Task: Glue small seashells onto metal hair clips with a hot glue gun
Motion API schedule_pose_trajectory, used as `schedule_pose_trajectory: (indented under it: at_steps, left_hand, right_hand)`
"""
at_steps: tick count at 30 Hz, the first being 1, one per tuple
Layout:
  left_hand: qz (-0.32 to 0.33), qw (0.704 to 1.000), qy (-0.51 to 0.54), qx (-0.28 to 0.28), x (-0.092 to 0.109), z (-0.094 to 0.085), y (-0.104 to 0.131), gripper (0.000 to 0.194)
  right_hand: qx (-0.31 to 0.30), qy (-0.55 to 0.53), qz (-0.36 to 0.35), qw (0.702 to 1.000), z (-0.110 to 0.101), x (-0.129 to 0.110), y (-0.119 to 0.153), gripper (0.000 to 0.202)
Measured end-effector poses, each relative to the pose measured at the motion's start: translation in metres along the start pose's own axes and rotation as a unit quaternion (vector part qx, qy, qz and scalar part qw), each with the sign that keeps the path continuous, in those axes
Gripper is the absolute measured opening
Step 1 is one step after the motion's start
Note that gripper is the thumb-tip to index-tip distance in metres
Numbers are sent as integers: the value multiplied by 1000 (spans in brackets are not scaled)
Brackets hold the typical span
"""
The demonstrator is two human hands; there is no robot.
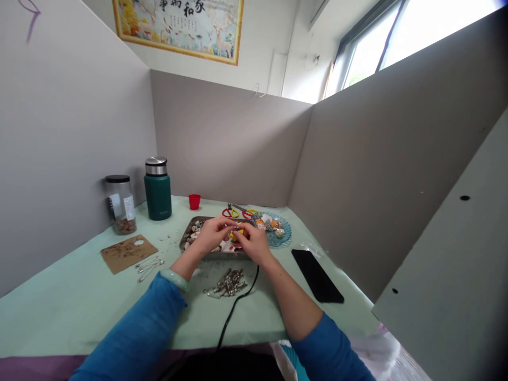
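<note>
Both hands meet over a shallow metal tray (222, 256) filled with small mixed pieces, some dark, some white and red. The fingers of my left hand (212, 234) are pinched together, and those of my right hand (256, 244) close in from the other side. Between the fingertips shows a small yellow piece (237, 234); its exact kind is partly hidden by the fingers. In front of the tray, nearer to me, lies a pile of small silvery metal clips or pins (229, 283).
A blue glass plate (283, 238) with small ornaments, scissors (248, 212) and a red cup (194, 201) stand behind. At left are a green flask (157, 196), a jar (121, 206), a brown card (129, 251) and safety pins (150, 265). A black phone (317, 276) and a cable (234, 307) lie nearer.
</note>
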State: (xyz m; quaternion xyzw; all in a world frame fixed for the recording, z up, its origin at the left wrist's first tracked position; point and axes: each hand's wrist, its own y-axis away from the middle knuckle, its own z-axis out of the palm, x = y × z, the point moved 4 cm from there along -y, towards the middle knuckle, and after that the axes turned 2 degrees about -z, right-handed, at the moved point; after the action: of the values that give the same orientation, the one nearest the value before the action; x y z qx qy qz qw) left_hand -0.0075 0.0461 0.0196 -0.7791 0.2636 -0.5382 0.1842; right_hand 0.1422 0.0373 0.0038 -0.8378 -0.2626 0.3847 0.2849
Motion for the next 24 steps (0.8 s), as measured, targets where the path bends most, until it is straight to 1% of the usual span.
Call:
schedule_pose_trajectory:
  at_steps: [3, 6, 8, 10, 14, 16, 19, 22, 24]
  left_hand:
    - [-29, 999, 27, 1, 1, 1, 0, 19]
    - [-89, 993, 73, 12, -1, 1, 0, 21]
    - [-141, 981, 130, 32, -5, 0, 1, 24]
    - [-181, 962, 197, 50, -9, 0, 2, 29]
    - [-218, 932, 286, 54, -14, 2, 3, 36]
    - [-228, 921, 311, 55, -15, 4, 3, 33]
    - [-252, 903, 342, 66, -17, 7, 4, 22]
    - [-286, 873, 385, 93, -17, 9, 6, 9]
    - [-313, 847, 416, 108, -17, 12, 8, 7]
  right_hand:
    - [-4, 0, 5, 1000, 0, 0, 0, 23]
    - [2, -8, 9, 1000, 0, 0, -1, 21]
    - [11, -19, 9, 1000, 0, 1, -1, 20]
    - [14, -32, 6, 999, 1, 1, -2, 20]
    - [9, -54, -3, 999, 1, -1, -2, 23]
    - [11, -61, -4, 998, 1, -2, -1, 24]
    - [16, -67, -1, 998, 0, -4, -1, 24]
    - [25, -73, 3, 997, 1, -8, -5, 25]
    - [45, -102, 19, 994, 2, -11, -11, 26]
